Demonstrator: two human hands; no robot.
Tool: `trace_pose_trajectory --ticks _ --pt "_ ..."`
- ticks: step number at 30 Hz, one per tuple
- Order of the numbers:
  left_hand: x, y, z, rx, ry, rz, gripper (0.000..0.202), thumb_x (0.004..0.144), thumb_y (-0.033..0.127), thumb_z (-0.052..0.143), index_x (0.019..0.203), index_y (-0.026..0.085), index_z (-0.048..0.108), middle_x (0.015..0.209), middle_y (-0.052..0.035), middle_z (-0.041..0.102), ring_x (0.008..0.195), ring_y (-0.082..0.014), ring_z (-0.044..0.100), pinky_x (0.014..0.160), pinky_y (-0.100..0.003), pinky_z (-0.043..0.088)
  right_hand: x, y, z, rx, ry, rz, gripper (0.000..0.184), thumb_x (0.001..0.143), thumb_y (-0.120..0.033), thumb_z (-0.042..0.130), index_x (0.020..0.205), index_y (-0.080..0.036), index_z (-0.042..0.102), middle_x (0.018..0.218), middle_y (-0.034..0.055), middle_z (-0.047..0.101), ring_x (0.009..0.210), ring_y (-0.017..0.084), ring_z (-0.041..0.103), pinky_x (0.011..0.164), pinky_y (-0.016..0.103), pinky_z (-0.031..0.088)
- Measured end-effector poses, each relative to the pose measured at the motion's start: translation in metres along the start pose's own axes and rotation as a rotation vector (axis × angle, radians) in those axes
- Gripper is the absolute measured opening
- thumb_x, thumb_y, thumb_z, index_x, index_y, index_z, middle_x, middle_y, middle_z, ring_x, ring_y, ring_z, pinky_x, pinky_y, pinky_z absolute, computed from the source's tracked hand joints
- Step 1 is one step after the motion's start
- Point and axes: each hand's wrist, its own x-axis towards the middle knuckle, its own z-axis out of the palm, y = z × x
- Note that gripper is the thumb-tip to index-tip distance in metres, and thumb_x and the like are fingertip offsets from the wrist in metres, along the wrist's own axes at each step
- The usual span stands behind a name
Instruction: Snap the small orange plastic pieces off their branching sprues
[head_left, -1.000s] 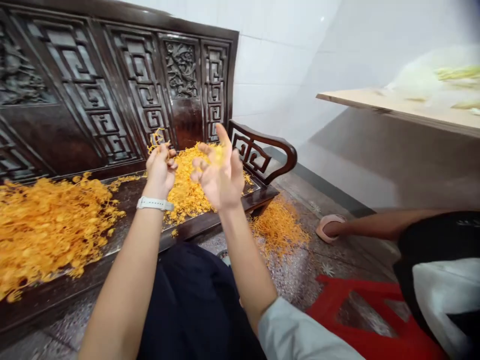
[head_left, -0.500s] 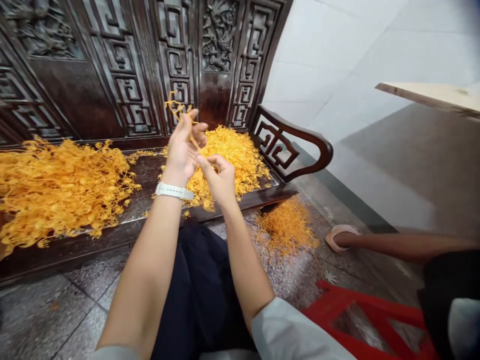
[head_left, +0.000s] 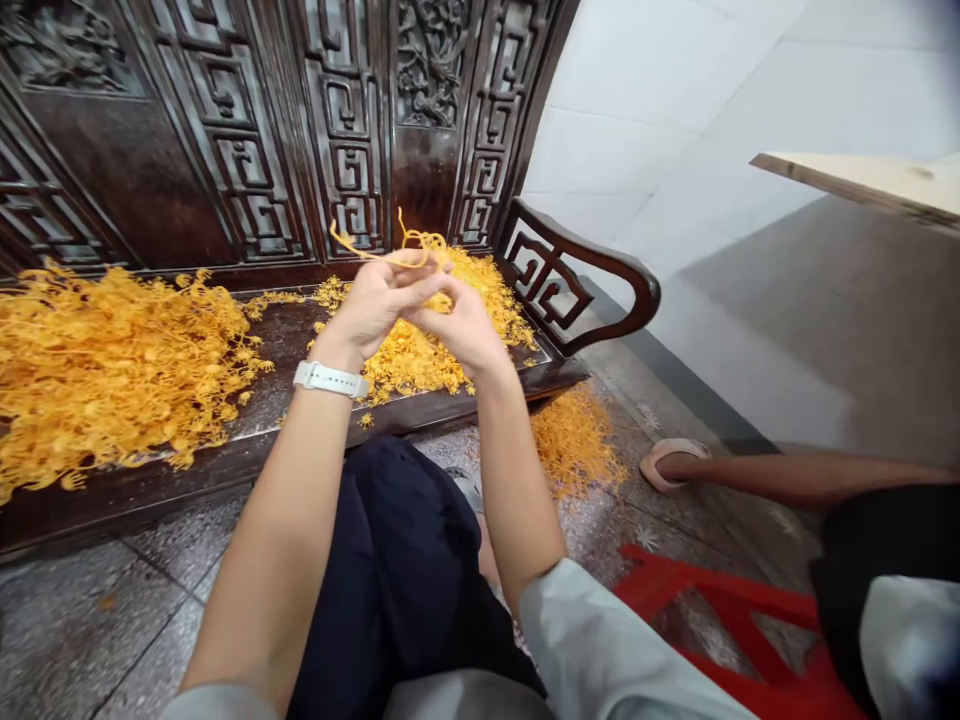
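Both hands meet over the bench in the middle of the view. My left hand (head_left: 375, 308), with a pale watch strap at the wrist, is closed on a thin yellow plastic strand (head_left: 358, 251), whose loose ends stick out above the fingers. My right hand (head_left: 474, 325) is closed too, its fingertips pressed against the left fingers at the strand; what lies between these fingertips is hidden. Just behind and below the hands lies a pile of small yellow star-like plastic pieces (head_left: 420, 362). A bigger heap of yellow strands (head_left: 120, 370) covers the bench on the left.
The dark carved wooden bench (head_left: 281, 345) has a curved armrest (head_left: 645, 300) on the right. Orange strands (head_left: 574, 440) lie on the floor below it. To the right are a red stool (head_left: 720, 600), another person's leg (head_left: 795, 478) and a wooden board's edge (head_left: 847, 185).
My right hand has moved up to the left fingertips, and my left fingers have curled over. The strand has tipped from upright to nearly sideways. The view has shifted slightly.
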Motion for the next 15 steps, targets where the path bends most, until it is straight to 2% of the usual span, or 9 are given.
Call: trace_pose_trajectory --ticks 2,5,7,9,12,15 --pt "0.0 -0.009 0.012 0.047 -0.002 -0.013 0.028 0.074 0.019 0.097 0.091 0.015 0.076 0.096 -0.0065 0.073 0.094 -0.018 0.071 0.084 -0.028 0.057 0.0 0.01 -0.003 0.001 0.169 0.022 0.045 0.073 -0.043 0.086 0.108 -0.021 0.068 0.111 0.0087 0.072 0.101 0.023 0.067 0.087 0.04 0.059" --pt "0.005 -0.02 0.026 -0.008 0.072 0.05 0.019 0.081 0.017 0.093 0.085 0.015 0.074 0.091 -0.0042 0.071 0.085 -0.0145 0.069 0.082 -0.027 0.057 -0.007 0.023 -0.012 0.03 0.27 0.041 0.046 0.071 -0.048 0.087 0.104 -0.024 0.065 0.108 0.0069 0.071 0.093 0.02 0.066 0.084 0.037 0.059" --pt "0.011 -0.022 0.027 -0.1 0.165 0.061 0.015 0.087 0.018 0.088 0.089 0.017 0.073 0.092 -0.0036 0.071 0.084 -0.0133 0.069 0.082 -0.026 0.057 -0.016 0.027 -0.019 0.033 0.323 0.044 0.044 0.073 -0.053 0.085 0.099 -0.025 0.062 0.105 0.0059 0.07 0.089 0.019 0.065 0.079 0.035 0.059" --pt "0.016 -0.021 0.021 -0.171 0.252 0.025 0.012 0.094 0.022 0.083 0.1 0.019 0.073 0.093 -0.0031 0.07 0.082 -0.0128 0.07 0.08 -0.025 0.058 -0.024 0.029 -0.021 0.014 0.39 0.057 0.041 0.083 -0.059 0.076 0.103 -0.026 0.063 0.106 0.0067 0.069 0.09 0.02 0.066 0.075 0.034 0.058" --pt "0.018 -0.021 0.011 -0.224 0.312 -0.019 0.024 0.099 0.035 0.08 0.114 0.02 0.07 0.095 -0.0038 0.068 0.087 -0.0146 0.072 0.078 -0.022 0.057 -0.029 0.031 -0.011 -0.059 0.422 0.087 0.047 0.099 -0.067 0.054 0.119 -0.026 0.065 0.109 0.0099 0.07 0.1 0.024 0.07 0.074 0.035 0.059" --pt "0.012 -0.022 0.013 -0.239 0.293 -0.078 0.045 0.102 0.059 0.07 0.122 0.019 0.067 0.1 -0.0062 0.067 0.098 -0.0209 0.075 0.078 -0.024 0.057 -0.024 0.036 0.009 -0.07 0.409 0.05 0.056 0.103 -0.071 0.045 0.127 -0.025 0.065 0.111 0.0115 0.071 0.113 0.027 0.071 0.08 0.038 0.061"
